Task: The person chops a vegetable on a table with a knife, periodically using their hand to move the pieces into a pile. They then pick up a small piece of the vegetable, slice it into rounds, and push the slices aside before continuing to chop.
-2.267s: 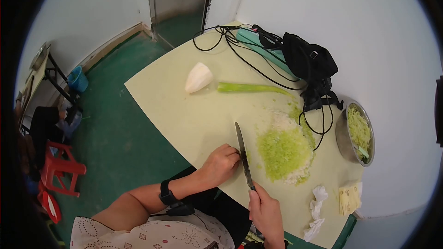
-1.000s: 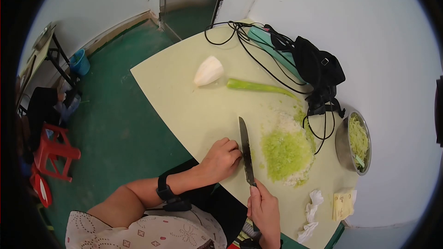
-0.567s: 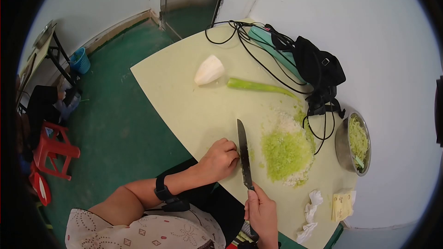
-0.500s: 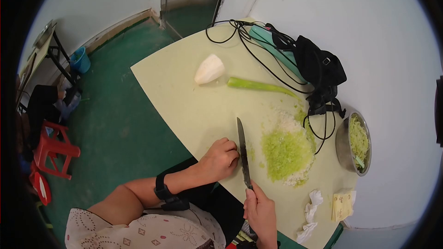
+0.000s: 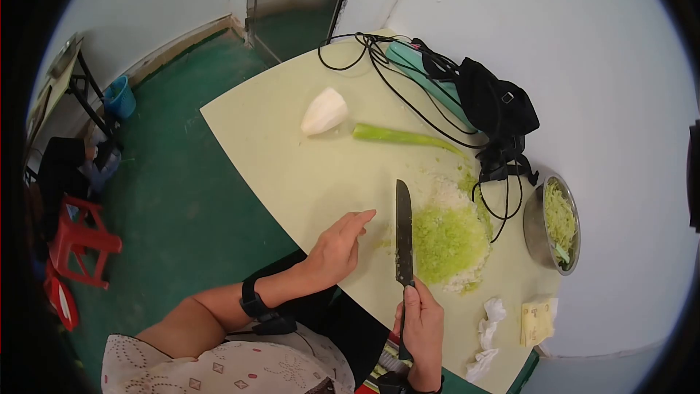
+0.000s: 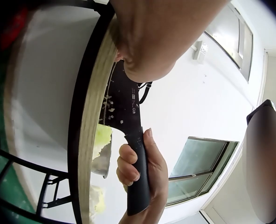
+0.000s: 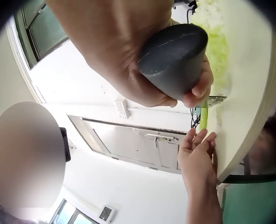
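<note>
My right hand (image 5: 421, 325) grips the black handle of a kitchen knife (image 5: 403, 230), its broad dark blade pointing away from me. Small green bits cling to the blade, visible in the left wrist view. Along the blade's right side lies a heap of finely chopped pale green vegetable (image 5: 452, 241) with white bits at its edges. To the left, my left hand (image 5: 332, 252) is over the table edge, apart from the knife, fingers extended and holding nothing. A peeled white tapered vegetable (image 5: 325, 111) and a long green stalk (image 5: 405, 136) lie farther back on the table (image 5: 255, 128).
A steel bowl (image 5: 536, 222) of shredded green vegetable stands at the right by the wall. Black straps and cables (image 5: 496, 102) with a teal case lie at the back. Crumpled tissue (image 5: 486, 335) and a yellow packet (image 5: 537, 322) sit near the front right. A red stool (image 5: 84, 237) stands on the floor.
My left hand has drawn back leftward from the blade and its curled fingers have straightened. The knife has shifted right to the chopped heap, showing more of its broad side.
</note>
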`<state>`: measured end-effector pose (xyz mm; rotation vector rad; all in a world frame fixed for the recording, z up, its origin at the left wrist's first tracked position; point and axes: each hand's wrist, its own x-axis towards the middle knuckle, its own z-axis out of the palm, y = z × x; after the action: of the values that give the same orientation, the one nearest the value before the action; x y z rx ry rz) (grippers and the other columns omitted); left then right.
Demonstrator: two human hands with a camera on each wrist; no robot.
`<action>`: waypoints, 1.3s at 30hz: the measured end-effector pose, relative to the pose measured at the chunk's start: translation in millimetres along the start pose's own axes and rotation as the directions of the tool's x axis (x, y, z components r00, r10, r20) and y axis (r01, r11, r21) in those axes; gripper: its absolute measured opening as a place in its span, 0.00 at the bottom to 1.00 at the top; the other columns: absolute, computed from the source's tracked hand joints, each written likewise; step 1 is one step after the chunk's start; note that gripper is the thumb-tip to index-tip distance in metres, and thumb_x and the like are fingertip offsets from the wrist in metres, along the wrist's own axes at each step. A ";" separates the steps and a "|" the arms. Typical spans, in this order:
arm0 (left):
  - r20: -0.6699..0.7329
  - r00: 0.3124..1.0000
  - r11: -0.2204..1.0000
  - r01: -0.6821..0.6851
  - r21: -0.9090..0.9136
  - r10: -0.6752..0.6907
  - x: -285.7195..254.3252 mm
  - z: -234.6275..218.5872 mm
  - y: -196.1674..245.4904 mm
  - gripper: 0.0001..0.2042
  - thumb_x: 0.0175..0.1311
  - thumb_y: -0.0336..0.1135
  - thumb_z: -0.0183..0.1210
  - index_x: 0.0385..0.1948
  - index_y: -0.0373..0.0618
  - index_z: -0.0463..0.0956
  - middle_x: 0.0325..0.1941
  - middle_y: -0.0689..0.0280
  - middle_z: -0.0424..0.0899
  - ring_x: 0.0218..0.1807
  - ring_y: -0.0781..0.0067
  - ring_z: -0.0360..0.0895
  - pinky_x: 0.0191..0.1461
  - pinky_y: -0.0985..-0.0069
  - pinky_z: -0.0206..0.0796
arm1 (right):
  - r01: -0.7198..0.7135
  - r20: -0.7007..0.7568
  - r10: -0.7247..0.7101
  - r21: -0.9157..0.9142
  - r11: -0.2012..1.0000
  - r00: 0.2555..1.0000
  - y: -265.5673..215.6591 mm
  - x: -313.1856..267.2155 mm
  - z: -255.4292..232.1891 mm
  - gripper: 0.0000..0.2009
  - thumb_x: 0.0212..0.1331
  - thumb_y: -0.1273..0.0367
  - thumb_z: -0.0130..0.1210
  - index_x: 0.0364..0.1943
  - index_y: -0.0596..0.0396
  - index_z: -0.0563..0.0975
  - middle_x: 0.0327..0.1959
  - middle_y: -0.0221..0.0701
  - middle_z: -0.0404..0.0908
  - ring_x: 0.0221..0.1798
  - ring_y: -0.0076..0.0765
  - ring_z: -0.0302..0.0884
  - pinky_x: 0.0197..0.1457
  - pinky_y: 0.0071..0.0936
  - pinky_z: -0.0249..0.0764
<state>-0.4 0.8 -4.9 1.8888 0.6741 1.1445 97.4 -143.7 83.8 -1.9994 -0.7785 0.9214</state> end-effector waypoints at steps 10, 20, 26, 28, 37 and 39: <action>0.019 0.999 0.999 -0.031 0.014 0.031 1.1 -2.7 -2.7 0.13 0.53 0.14 0.49 0.41 0.34 0.70 0.32 0.53 0.74 0.35 0.54 0.74 0.38 0.68 0.67 | -0.043 0.044 0.042 0.029 0.999 0.998 -3.6 -1.8 3.9 0.19 0.68 0.64 0.43 0.57 0.62 0.70 0.13 0.25 0.67 0.13 0.17 0.65 0.18 0.19 0.63; -0.191 0.981 0.997 0.003 -0.080 -0.019 3.3 -2.2 -5.5 0.15 0.51 0.12 0.46 0.41 0.36 0.69 0.34 0.58 0.70 0.34 0.65 0.71 0.36 0.74 0.65 | 0.026 0.077 -0.027 0.014 1.000 0.997 0.9 -1.3 11.0 0.18 0.69 0.65 0.41 0.56 0.61 0.70 0.14 0.25 0.69 0.13 0.17 0.64 0.16 0.16 0.61; -0.132 0.985 0.991 0.102 -0.084 -0.112 0.0 -5.9 -3.7 0.11 0.47 0.13 0.46 0.32 0.37 0.64 0.32 0.61 0.65 0.31 0.69 0.66 0.33 0.75 0.63 | 0.038 0.092 -0.036 -0.018 0.999 0.995 -0.3 -1.6 16.3 0.18 0.69 0.65 0.42 0.56 0.62 0.70 0.14 0.25 0.69 0.13 0.17 0.64 0.16 0.16 0.62; -0.122 0.983 0.988 0.127 -0.089 -0.137 -1.1 -5.9 -3.2 0.10 0.47 0.14 0.46 0.30 0.38 0.63 0.31 0.61 0.65 0.29 0.69 0.65 0.32 0.75 0.62 | 0.053 0.098 -0.049 -0.046 0.998 0.994 2.1 0.5 17.4 0.18 0.69 0.65 0.42 0.56 0.62 0.70 0.14 0.25 0.69 0.13 0.17 0.64 0.16 0.16 0.62; -0.080 0.986 0.987 0.141 -0.084 -0.147 -0.6 -4.6 -4.6 0.08 0.45 0.16 0.48 0.27 0.39 0.64 0.28 0.60 0.65 0.28 0.66 0.66 0.32 0.74 0.60 | 0.015 0.080 -0.015 0.008 1.000 0.997 2.6 0.8 15.2 0.19 0.69 0.64 0.42 0.57 0.62 0.70 0.14 0.26 0.68 0.13 0.17 0.64 0.16 0.16 0.62; -0.075 0.986 0.986 0.144 -0.088 -0.150 -0.4 -4.9 -4.9 0.08 0.45 0.16 0.48 0.27 0.39 0.64 0.28 0.60 0.66 0.29 0.66 0.66 0.32 0.73 0.60 | 0.025 0.065 -0.026 0.015 1.000 0.998 -0.9 -1.4 15.0 0.18 0.69 0.65 0.42 0.57 0.62 0.70 0.14 0.26 0.68 0.13 0.17 0.64 0.16 0.16 0.62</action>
<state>-5.1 4.9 -8.0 1.7012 0.7860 1.1414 84.3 -138.3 78.6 -1.9510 -0.8296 0.9782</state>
